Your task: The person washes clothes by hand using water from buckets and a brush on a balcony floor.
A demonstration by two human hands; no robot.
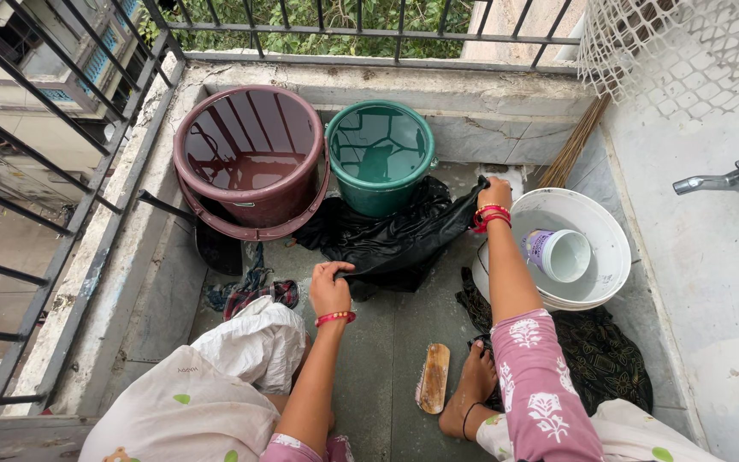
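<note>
Knees: bent legs in pale printed cloth fill the 6 o'clock edge, a bare foot (472,389) beside a wooden scrub brush (434,377).
Left hand (328,289): fingers closed, pinching the near end of the black garment (387,231).
Right hand (493,195): clamped on the far end, at 1 o'clock.
Garment: wet, stretched on the floor at centre; long axis runs from 7 to 1 o'clock.
Progress: judged mid-wash; spread out, not wrung or hung.
Around: maroon bucket (250,154) at 11, green bucket (380,154) at 12, white basin (609,235) holding a mug (558,254) at 2.
</note>
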